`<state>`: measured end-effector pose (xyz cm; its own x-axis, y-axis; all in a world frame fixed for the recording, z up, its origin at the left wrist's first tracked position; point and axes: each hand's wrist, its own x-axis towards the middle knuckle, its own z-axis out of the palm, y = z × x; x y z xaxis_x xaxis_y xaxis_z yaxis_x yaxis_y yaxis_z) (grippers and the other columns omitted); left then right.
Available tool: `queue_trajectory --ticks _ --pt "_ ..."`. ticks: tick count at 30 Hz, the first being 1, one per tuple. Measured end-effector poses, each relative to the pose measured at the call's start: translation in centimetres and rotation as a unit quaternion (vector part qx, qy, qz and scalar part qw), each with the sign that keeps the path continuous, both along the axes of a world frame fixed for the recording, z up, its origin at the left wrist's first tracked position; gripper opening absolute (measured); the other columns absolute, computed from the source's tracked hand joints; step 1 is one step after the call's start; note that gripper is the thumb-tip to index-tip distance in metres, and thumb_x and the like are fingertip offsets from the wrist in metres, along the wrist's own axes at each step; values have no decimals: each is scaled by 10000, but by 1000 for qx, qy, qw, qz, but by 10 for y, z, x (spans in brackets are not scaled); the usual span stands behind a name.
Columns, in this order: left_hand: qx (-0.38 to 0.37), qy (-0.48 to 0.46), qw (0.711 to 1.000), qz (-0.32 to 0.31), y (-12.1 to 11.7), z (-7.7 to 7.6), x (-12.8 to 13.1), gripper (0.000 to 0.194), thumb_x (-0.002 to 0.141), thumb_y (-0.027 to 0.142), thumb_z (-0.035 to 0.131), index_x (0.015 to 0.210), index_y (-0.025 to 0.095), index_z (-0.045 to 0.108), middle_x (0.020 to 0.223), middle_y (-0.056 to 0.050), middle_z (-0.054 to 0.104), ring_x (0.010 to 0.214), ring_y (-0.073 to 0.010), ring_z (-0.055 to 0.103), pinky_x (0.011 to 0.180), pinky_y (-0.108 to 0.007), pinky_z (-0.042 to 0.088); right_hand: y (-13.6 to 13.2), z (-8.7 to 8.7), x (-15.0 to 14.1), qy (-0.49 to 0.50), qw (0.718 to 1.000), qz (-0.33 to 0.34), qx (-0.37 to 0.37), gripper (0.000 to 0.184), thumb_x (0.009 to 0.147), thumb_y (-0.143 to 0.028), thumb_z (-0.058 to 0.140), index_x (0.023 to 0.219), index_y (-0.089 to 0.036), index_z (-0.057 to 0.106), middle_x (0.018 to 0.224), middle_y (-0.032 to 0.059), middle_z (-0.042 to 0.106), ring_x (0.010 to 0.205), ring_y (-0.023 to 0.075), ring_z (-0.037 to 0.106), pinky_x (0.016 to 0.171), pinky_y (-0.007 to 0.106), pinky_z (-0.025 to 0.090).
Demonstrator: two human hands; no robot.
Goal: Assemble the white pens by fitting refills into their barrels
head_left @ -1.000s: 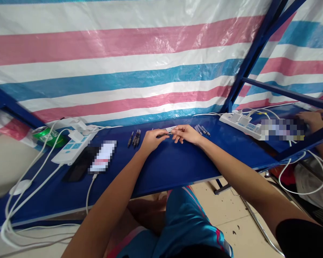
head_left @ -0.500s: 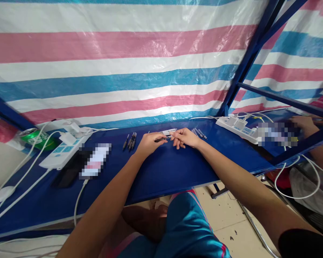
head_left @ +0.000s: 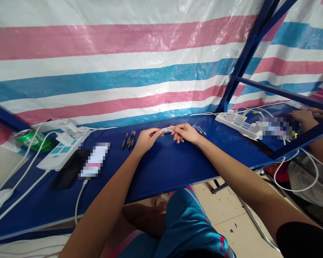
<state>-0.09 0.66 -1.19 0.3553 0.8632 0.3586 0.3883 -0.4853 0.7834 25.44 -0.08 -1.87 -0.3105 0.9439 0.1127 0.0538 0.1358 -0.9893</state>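
Note:
My left hand point(head_left: 147, 139) is closed in a pinch, its thumb and fingertips at the left end of a slim, clear-and-silver pen point(head_left: 166, 130). Pinched at the pen's right end is my right hand point(head_left: 185, 132), its other fingers curled below. Similar slim pale pieces seem to lie right behind the pen, and the fingers partly cover them. Left of my left hand, several dark pen pieces point(head_left: 129, 140) with thin tips lie on the blue tabletop point(head_left: 167, 161). Beyond my right hand lie several slim greyish pen pieces point(head_left: 199, 130).
On the left are a green can point(head_left: 34, 139), a white power strip point(head_left: 61, 150), a dark phone point(head_left: 71, 168) and a lit, blurred phone point(head_left: 94, 160) on a cable. A second power strip point(head_left: 239, 123) lies right, near a blue post point(head_left: 238, 68). Another person's hand point(head_left: 304, 116) shows far right.
My hands have drawn slightly apart and the dark end seen at my left fingers is now mostly hidden. More of the pale pieces shows between them. The view has shifted slightly.

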Motion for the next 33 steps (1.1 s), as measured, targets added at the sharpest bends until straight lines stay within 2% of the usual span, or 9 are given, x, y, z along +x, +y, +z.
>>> queue_trajectory --ticks 3,6,9,11,16,20,25,30,33 --pt "-9 -70 997 -10 7 -6 0 560 838 493 871 1310 220 743 1228 -102 790 1113 -269 743 955 -370 586 1 0 1 -4 1000 -6 2 623 860 -769 754 856 -146 754 680 92 781 463 147 679 375 215 463" --pt "-47 -99 994 1 9 -6 -1 695 904 557 796 1481 211 619 1289 -130 768 1093 -267 748 890 -367 602 1 -1 0 -4 1000 -10 5 630 855 -778 751 853 -148 754 672 87 777 462 145 676 374 212 461" --pt "-84 -76 993 -20 8 -5 -2 563 1014 629 610 1301 162 736 1082 -129 818 892 -253 765 829 -387 605 1 -2 0 -11 1000 -10 4 637 853 -787 744 863 -151 754 678 81 779 470 143 677 378 207 466" --pt "-84 -75 993 -45 8 -6 -2 512 957 600 707 1208 158 768 1044 -125 822 908 -256 768 884 -401 606 1 -3 1 -14 1000 -10 4 637 850 -790 746 864 -153 753 683 81 782 472 143 678 380 208 469" --pt "-72 -110 991 -31 9 -9 -1 685 832 524 866 1408 213 666 1383 -140 730 1118 -282 751 884 -371 618 3 -4 1 -11 1000 -14 3 635 854 -785 747 857 -150 756 679 89 778 463 148 676 376 219 465" --pt "-88 -82 992 -43 8 -9 -2 532 983 578 675 1320 168 715 1165 -141 805 936 -256 774 817 -381 619 3 -5 0 -13 1000 -10 3 622 856 -776 752 863 -154 756 687 89 780 466 151 679 382 226 470" --pt "-84 -118 988 -56 12 -13 -3 744 793 467 904 1435 201 635 1380 -144 736 1180 -291 738 937 -381 614 2 -5 -1 -15 1000 -18 10 629 856 -779 749 883 -150 756 679 78 776 462 142 673 379 215 467" --pt "-85 -53 993 -60 9 -8 -3 462 989 575 671 1188 170 770 1067 -118 825 896 -242 772 818 -374 613 1 -4 -1 -19 1000 -17 12 636 852 -788 745 879 -152 753 674 73 773 464 138 670 386 212 473" --pt "-70 -73 993 -54 4 -3 -2 428 933 556 753 1123 174 785 1052 -114 830 911 -251 775 861 -388 617 -1 -2 -1 -22 1000 -13 12 629 850 -788 746 872 -160 750 666 65 768 460 135 662 387 213 470"
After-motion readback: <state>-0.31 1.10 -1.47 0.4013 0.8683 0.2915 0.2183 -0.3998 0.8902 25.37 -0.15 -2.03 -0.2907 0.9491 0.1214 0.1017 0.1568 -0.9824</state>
